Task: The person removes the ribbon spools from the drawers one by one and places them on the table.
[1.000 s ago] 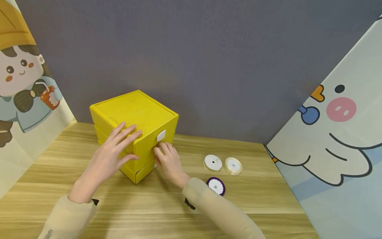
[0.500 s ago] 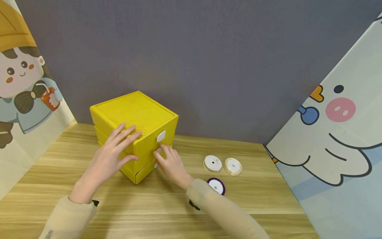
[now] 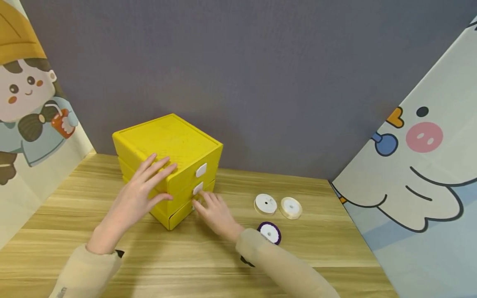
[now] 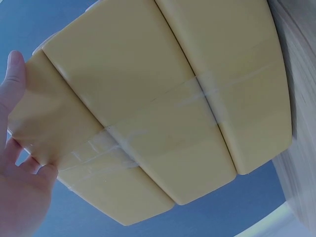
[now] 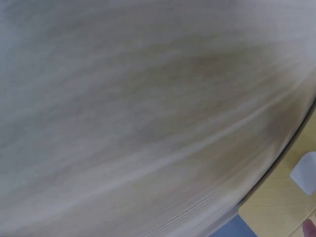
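A yellow drawer box (image 3: 171,140) with three stacked drawers stands at the left of the table. The upper two square white handles, the top handle (image 3: 201,170) and the middle handle (image 3: 198,188), are in plain sight; the lowest handle (image 5: 306,173) shows in the right wrist view. My left hand (image 3: 136,192) rests its spread fingers on the box's top near edge, thumb by the front corner. In the left wrist view, clear tape (image 4: 148,106) crosses the drawers' side. My right hand (image 3: 216,215) has its bent fingertips at the lower front, close to the lowest handle, not visibly gripping it.
Right of the box lie a white ribbon spool (image 3: 266,204), a cream ribbon spool (image 3: 291,207) and a purple-rimmed spool (image 3: 269,233), partly behind the right sleeve (image 3: 283,263). A grey panel (image 3: 238,82) rises behind the wooden table (image 3: 179,269).
My right hand has moved down the drawer fronts, from the middle handle to the lowest one, uncovering the middle handle. My left hand has stayed in place on the box.
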